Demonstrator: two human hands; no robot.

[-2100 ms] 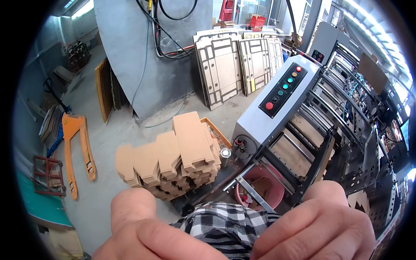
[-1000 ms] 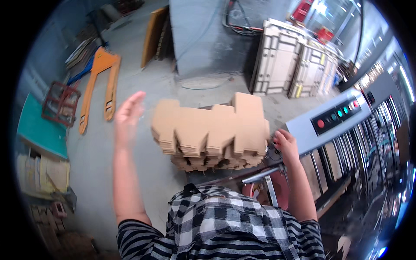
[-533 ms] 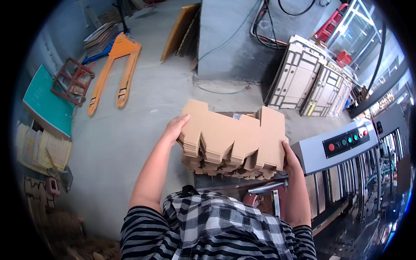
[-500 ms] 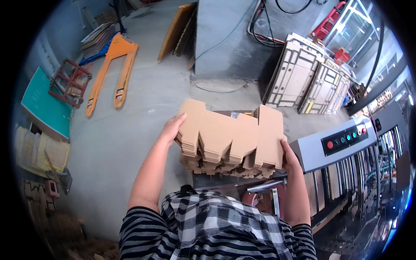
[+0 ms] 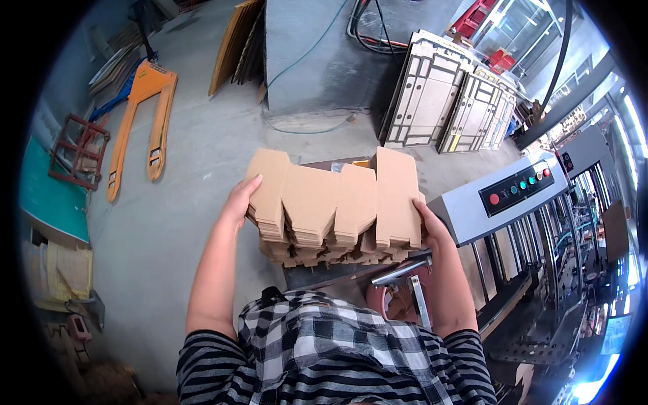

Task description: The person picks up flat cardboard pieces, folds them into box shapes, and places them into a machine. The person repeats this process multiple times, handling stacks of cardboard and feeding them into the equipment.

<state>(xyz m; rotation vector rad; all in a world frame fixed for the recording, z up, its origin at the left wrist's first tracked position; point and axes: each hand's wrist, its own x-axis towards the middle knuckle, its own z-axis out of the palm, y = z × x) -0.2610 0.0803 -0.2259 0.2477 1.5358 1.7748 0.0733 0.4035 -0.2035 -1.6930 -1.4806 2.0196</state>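
A stack of flat brown die-cut cardboard blanks [image 5: 312,196], with notched edges, lies in front of me between both hands. My left hand [image 5: 241,201] grips its left end, with the thumb on the top sheet and the other fingers hidden below or behind the edge. At the right end, my right hand [image 5: 433,227] presses against the side, its fingers partly hidden. More cardboard layers, less evenly aligned, show beneath the upper sheets. They rest on a dark table [image 5: 317,275], whose edge shows below them.
To the right stands a grey machine with a button panel [image 5: 516,187] and rollers. A pink bin [image 5: 398,300] sits below the table's near right side. Patterned boards [image 5: 425,94] lean at the back; an orange pallet jack [image 5: 143,88] stands far left on the floor.
My view has turned, so the stack, both hands and the surroundings sit further left in the picture. Both hands keep their hold on the ends of the stack.
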